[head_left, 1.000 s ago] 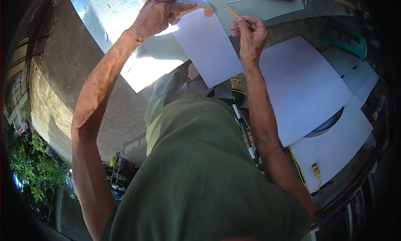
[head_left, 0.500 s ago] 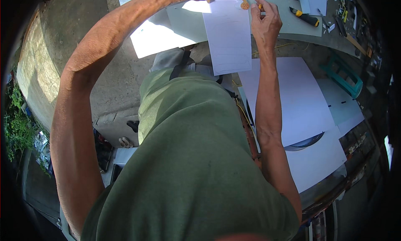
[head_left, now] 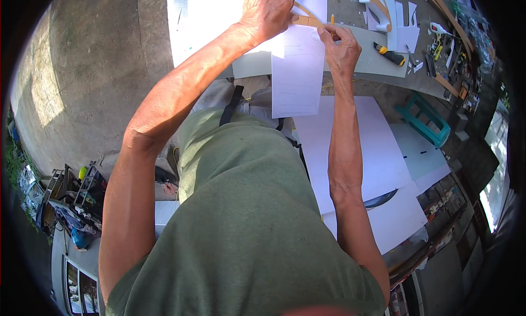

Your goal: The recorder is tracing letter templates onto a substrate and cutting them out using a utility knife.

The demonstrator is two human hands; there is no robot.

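I'd steady tan template (head_left: 308,21) flat near sheet (head_left: 297,75)'s right edge; right hand (head_left: 342,50) pinches pencil (head_left: 332,19), left hand (head_left: 268,12)'s grip unclear.

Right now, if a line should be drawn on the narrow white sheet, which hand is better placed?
Probably the right hand: it holds the yellow pencil near the right edge of the narrow white sheet. The left hand is at the tan piece, and no pencil shows in it.

Grey concrete floor (head_left: 112,75) covers the upper left of the frame, bearing one sunlit patch (head_left: 46,96) at far left. Teal stool (head_left: 441,134) noted at right; white-framed panes (head_left: 87,290) occupy lower left.
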